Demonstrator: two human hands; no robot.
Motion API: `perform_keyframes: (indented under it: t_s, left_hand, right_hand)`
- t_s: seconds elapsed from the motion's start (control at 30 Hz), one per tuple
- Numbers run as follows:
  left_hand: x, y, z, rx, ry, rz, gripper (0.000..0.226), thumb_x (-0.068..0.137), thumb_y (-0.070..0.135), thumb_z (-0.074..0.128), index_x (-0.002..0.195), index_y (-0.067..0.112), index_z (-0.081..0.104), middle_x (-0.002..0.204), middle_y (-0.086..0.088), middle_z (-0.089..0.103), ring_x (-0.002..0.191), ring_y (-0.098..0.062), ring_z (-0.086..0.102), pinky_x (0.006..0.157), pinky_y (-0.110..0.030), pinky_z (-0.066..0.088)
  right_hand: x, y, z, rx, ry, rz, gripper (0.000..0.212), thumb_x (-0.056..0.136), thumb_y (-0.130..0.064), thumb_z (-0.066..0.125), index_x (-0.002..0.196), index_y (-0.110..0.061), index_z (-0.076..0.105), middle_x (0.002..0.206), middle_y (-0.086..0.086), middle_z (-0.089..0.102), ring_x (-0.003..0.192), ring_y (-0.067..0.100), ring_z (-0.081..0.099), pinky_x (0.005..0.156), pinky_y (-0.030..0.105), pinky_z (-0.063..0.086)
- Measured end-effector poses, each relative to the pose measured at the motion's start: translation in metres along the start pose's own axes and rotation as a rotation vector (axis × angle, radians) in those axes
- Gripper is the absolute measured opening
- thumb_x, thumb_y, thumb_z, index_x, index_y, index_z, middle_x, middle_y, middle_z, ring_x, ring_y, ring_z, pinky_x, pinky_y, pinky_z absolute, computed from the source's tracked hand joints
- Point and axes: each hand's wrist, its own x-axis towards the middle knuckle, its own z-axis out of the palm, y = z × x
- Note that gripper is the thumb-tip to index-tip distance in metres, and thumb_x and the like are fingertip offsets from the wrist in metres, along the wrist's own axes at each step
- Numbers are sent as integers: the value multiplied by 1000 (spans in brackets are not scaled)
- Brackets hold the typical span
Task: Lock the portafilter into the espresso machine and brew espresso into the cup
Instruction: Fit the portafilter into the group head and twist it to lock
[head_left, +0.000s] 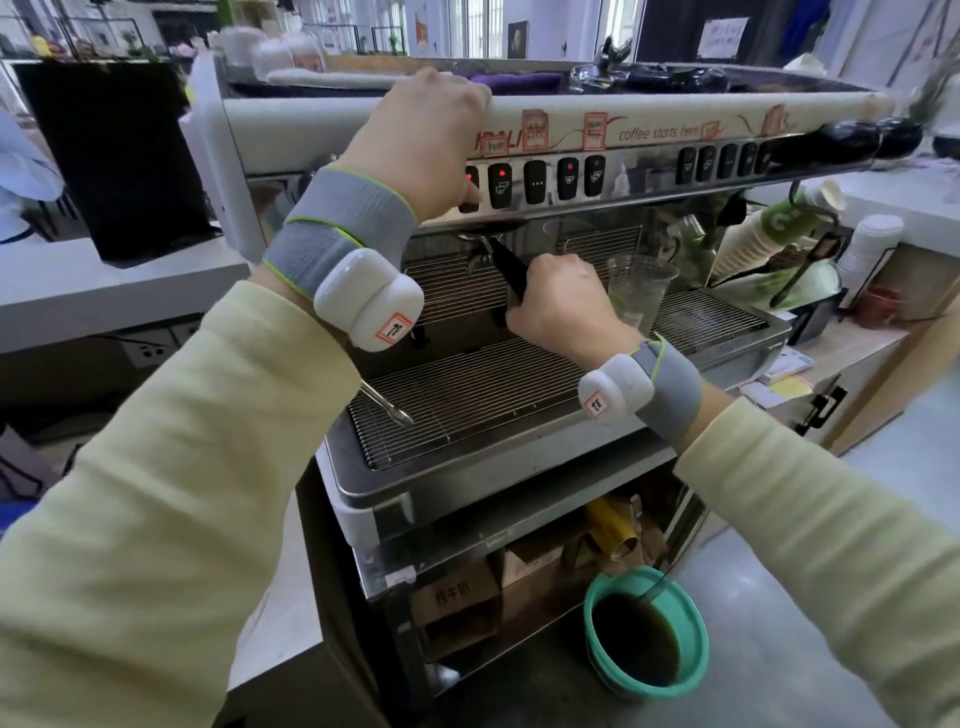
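The espresso machine (597, 111) fills the middle of the view, with a row of black buttons (535, 182) under its cream top panel. A portafilter (498, 260) with a black handle sits at the left group head. My right hand (563, 301) is shut on that handle. My left hand (421, 140) rests on the machine's top edge, its thumb touching the leftmost lit button. A clear plastic cup (641, 286) stands on the drip grate to the right of my right hand, not under the portafilter.
A wire drip tray (467, 400) spans the machine's front, with a steam wand (387, 402) over its left end. Stacked paper cups (769, 234) lie at the right. A green bucket (647, 631) of dark liquid stands on the floor below.
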Motion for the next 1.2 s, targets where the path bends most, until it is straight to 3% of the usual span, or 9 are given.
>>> perform_keyframes:
  t_s: [0.13,0.33,0.47,0.6,0.67,0.77,0.9,1.03,1.2]
  left_hand:
    - [-1,2,1,-8,-11,-15,62,77,24,72,127,2,43,126,-19,51,118,-35,43,100,-45,36]
    - [0,4,0,6,-4,-20,64,77,22,71,130,2,41,129,-19,50,121,-35,43,101,-45,37]
    - [0,3,1,21,11,-5,61,78,21,70,129,2,41,128,-20,50,119,-36,44,100,-45,37]
    - [1,2,3,30,13,0,62,78,22,70,128,2,42,126,-19,52,117,-36,46,99,-46,38]
    - [2,1,3,28,19,1,64,76,22,72,129,2,42,127,-19,51,118,-36,46,99,-46,38]
    - [0,1,2,24,20,6,63,76,21,72,128,3,42,129,-18,51,120,-36,45,100,-46,38]
    - [0,1,2,21,26,-5,64,77,21,71,131,3,40,130,-17,49,121,-34,45,100,-44,39]
    - [0,2,3,34,34,-7,66,78,21,70,132,3,39,132,-17,48,123,-34,44,101,-44,38]
    - [-1,2,3,20,24,-8,65,77,21,71,131,4,39,130,-16,49,121,-33,44,100,-43,38]
  right_hand:
    - [-1,0,0,-16,-16,5,22,73,-23,65,84,-5,58,79,12,56,90,38,61,66,29,40]
    - [4,-7,-3,-183,-36,24,36,79,-31,63,106,-7,60,109,14,63,102,36,59,71,34,39]
    - [13,-18,-1,-232,-78,87,34,82,-21,58,114,-10,60,117,11,63,109,32,59,80,34,47]
    - [22,-12,-7,41,-243,216,33,81,-22,57,111,-7,60,90,11,61,82,30,60,65,32,45]
    - [24,-8,-7,141,-272,220,29,80,-21,55,104,-5,62,88,11,65,78,30,62,62,32,45]
    - [25,-3,-7,175,-273,191,21,81,-22,57,92,-5,61,88,10,66,79,28,63,60,31,45]
    - [29,-2,-8,140,-284,157,25,83,-24,59,99,-6,60,78,6,60,70,22,60,49,26,42]
    - [31,-2,-7,85,-298,133,31,82,-28,59,105,-7,60,90,9,60,81,26,61,58,29,44]
    - [33,-4,-5,-34,-362,147,34,76,-35,61,100,-11,60,88,6,61,84,28,60,65,32,45]
